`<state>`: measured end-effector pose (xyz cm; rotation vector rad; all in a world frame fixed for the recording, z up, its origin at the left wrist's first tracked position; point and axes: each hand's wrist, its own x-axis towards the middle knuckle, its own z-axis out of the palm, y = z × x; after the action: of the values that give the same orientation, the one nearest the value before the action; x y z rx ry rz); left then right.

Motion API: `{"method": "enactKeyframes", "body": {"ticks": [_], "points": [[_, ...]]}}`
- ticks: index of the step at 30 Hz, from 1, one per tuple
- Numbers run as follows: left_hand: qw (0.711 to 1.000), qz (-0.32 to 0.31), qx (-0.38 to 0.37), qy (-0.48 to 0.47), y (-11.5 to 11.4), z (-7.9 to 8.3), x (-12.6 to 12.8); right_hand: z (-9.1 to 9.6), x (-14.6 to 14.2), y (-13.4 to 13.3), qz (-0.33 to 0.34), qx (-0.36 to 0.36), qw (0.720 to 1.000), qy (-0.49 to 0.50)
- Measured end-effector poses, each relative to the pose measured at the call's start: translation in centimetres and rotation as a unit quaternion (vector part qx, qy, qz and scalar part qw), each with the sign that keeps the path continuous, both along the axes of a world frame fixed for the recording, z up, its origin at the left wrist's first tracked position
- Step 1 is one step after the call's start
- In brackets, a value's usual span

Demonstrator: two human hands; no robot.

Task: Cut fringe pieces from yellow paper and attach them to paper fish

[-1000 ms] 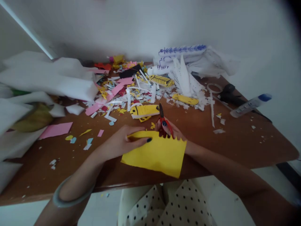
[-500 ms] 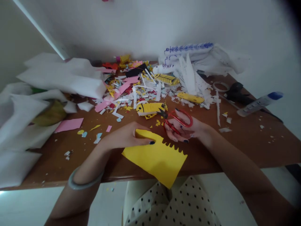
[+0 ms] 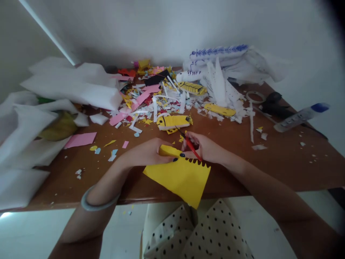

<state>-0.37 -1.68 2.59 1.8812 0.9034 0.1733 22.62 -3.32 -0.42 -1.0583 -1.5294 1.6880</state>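
Observation:
A sheet of yellow paper [image 3: 179, 178] hangs slanted over the table's front edge, its upper right edge cut into a row of teeth. My left hand [image 3: 151, 153] grips it at the upper left, thumb lying on top. Red-handled scissors [image 3: 192, 145] are in my right hand [image 3: 206, 147], dark blades pointing away and to the left. The right thumb touches the paper close to the left thumb. Just beyond lies a yellow and white paper fish [image 3: 174, 122] with black drawn lines, and small yellow scraps beside the blades.
Behind my hands spreads a heap of paper scraps [image 3: 164, 99]. White foam sheets [image 3: 72, 84] fill the left, with a pink paper piece [image 3: 81, 140] nearby. On the right are a tape roll [image 3: 255, 97], a glue gun [image 3: 276, 108] and a blue-capped clear tube [image 3: 302, 117].
My right hand has turned and moved in against the paper's upper edge, thumb now touching it. The scissors have swung from lying flat to edge-on. My left hand still holds the paper.

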Motion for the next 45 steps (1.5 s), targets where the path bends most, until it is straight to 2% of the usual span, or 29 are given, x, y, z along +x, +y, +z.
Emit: {"method": "enactKeyframes", "body": {"ticks": [2, 5, 6, 8, 10, 12, 15, 17, 22, 24, 28, 31, 33, 35, 37, 38, 41, 45], "points": [[0.999, 0.041, 0.0, -0.026, 0.4, -0.1, -0.4, 0.1, 0.1, 0.2, -0.063, 0.014, 0.998, 0.013], [0.985, 0.146, 0.015, -0.092, 1.2, -0.3, -0.8, 0.2, 0.4, 0.6, -0.194, 0.019, 0.979, 0.053], [0.976, 0.179, 0.025, -0.122, 1.4, -0.4, -0.9, 0.1, 0.5, 0.6, -0.218, 0.013, 0.974, 0.062], [0.953, 0.238, 0.047, -0.179, 1.6, -0.6, -0.7, 0.0, 0.6, 0.7, -0.214, -0.004, 0.974, 0.068], [0.934, 0.283, 0.061, -0.207, 1.4, -0.7, -0.3, -0.1, 0.5, 0.6, -0.17, -0.019, 0.983, 0.06], [0.935, 0.291, 0.059, -0.192, 1.1, -0.8, 0.1, -0.2, 0.2, 0.5, -0.155, -0.02, 0.986, 0.054], [0.947, 0.269, 0.065, -0.162, 0.8, -0.9, 0.5, -0.3, 0.0, 0.5, -0.211, 0.015, 0.976, 0.056], [0.945, 0.27, 0.057, -0.175, 0.8, -1.0, 0.6, -0.3, 0.1, 0.6, -0.252, 0.04, 0.965, 0.064], [0.96, 0.237, -0.059, -0.141, 0.8, -1.4, 0.9, -0.5, -0.2, 0.3, -0.283, 0.066, 0.954, 0.077], [0.96, 0.255, -0.036, -0.114, 0.6, -1.5, 0.9, -0.6, -0.4, 0.0, -0.269, 0.057, 0.958, 0.075], [0.945, 0.306, 0.082, -0.079, 0.3, -1.2, 0.8, -0.5, -0.4, 0.1, -0.23, 0.037, 0.97, 0.073], [0.931, 0.335, 0.092, -0.114, 0.5, -0.9, 0.2, -0.2, 0.5, 0.5, -0.198, 0.056, 0.974, 0.094], [0.915, 0.364, 0.1, -0.142, 1.0, -0.7, -0.5, 0.0, 1.3, 0.6, -0.131, 0.062, 0.984, 0.106], [0.902, 0.383, 0.116, -0.162, 1.5, -0.5, -1.1, 0.3, 2.1, 0.6, -0.003, 0.032, 0.996, 0.078], [0.899, 0.382, 0.129, -0.17, 1.9, -0.5, -1.6, 0.6, 2.6, 0.3, 0.133, -0.018, 0.991, -0.013], [0.9, 0.377, 0.137, -0.17, 1.9, -0.5, -1.7, 0.7, 2.6, 0.2, 0.172, -0.023, 0.983, -0.057], [0.908, 0.354, 0.16, -0.156, 1.8, -0.5, -1.8, 0.6, 2.2, -0.3, 0.21, 0.004, 0.971, -0.116], [0.92, 0.315, 0.196, -0.125, 1.4, -0.3, -1.4, 0.3, 1.6, -0.5, 0.22, 0.027, 0.97, -0.104]]}}
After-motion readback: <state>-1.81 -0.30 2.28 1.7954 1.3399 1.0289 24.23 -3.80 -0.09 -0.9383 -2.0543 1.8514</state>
